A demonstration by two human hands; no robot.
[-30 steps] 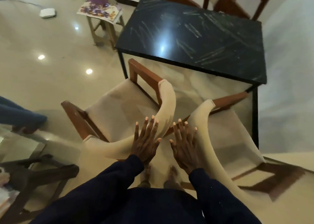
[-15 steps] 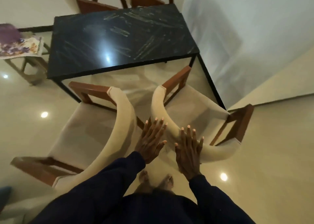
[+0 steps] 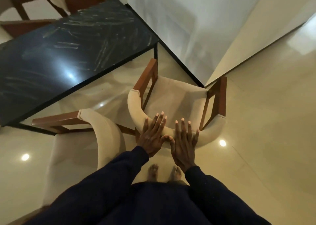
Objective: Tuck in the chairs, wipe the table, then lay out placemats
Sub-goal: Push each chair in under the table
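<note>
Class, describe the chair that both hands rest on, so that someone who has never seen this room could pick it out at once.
Find the black table; two cream-padded wooden chairs stand pulled out along its near side. Take the chair by the table's corner, nearest the white wall. Unlike its neighbour, it has the left hand and right hand flat on its curved backrest.

The left hand (image 3: 152, 136) has shifted across onto the right chair (image 3: 176, 96).

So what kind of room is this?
Probably a home dining room: a dark stone-look table with cushioned wooden armchairs pulled out beside it, more chairs across, and a glossy floor.
</note>
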